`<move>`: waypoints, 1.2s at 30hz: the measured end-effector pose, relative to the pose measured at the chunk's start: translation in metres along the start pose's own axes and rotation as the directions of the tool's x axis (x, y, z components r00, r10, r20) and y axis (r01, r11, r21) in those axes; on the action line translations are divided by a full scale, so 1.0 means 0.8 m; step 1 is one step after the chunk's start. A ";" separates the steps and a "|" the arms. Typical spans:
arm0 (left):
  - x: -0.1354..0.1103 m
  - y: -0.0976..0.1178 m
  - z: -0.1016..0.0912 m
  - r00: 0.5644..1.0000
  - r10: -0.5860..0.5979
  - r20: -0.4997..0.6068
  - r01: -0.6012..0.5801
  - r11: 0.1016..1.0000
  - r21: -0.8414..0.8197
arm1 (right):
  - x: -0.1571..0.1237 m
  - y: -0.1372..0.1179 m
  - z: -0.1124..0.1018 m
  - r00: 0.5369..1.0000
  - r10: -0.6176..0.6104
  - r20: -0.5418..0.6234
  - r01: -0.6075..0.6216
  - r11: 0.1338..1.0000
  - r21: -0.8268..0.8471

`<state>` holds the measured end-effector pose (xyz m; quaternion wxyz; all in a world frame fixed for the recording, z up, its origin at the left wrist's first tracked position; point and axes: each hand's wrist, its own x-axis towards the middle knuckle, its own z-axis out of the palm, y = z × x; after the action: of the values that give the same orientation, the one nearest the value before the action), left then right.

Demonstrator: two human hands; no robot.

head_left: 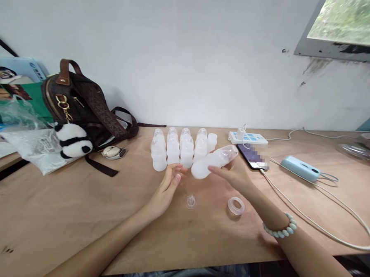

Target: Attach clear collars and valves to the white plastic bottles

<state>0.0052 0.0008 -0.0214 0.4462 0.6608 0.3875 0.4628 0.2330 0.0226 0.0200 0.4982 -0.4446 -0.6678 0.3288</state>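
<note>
White bottle (214,160), in right hand (234,174), contents hidden

Rounded plastic bottles (186,157): translucent milky-white bodies, clear domed caps (187,135); flat plastic ring (230,206): clear, faint pinkish cast. Wooden worktop (75,215): light brown, grained; painted wall (191,64): off-white, brownish-grey staining below the grey window frame (320,48). Strapped backpack (84,108): dark brown, tone-on-tone patterned strap (102,99), gold-toned metal fittings; plush panda (73,140): black and white; oblong device (300,167): pale blue; beaded bracelet (281,233): pale green.

Backpack (78,100) left of bottles (173,149); phone (247,155) right, on table (75,215)
</note>
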 end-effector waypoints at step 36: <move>-0.004 0.018 -0.008 0.896 -0.061 0.440 -0.137 0.904 0.406 | -0.010 -0.016 -0.052 0.836 0.422 0.352 0.100 0.514 -0.852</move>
<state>0.0001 -0.0049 -0.0074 0.3575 0.8374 0.3542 0.2132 0.2702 0.0102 0.0403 -0.0149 -0.5849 -0.8024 0.1176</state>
